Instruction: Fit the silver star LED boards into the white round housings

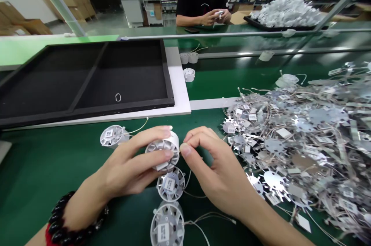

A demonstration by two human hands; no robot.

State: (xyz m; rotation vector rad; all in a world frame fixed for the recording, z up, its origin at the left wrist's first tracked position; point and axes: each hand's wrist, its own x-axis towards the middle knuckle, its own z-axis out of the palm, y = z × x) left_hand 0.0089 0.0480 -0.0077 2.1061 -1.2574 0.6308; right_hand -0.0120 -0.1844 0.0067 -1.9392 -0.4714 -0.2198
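Note:
My left hand [136, 161] is closed around a round white plastic housing [174, 140] with radial ribs, tilted so its ribbed face is toward me. Close by its right side, my right hand [213, 165] has thumb and index finger pinched together; whatever lies between them is too small to make out. Just below is a similar housing with a label [170, 185], and nearer to me another labelled housing [167, 224] trails thin pale wires [214, 215]. A further housing [113, 134] with a wire rests beyond my left hand.
A large heap of metal star-shaped plates with wires [304, 141] covers the right side. At the back left lies a black divided tray [130, 104] on a white board [181, 83]. Small white housings [189, 75] stand beyond. Across the bench a person [199, 2] handles a small part.

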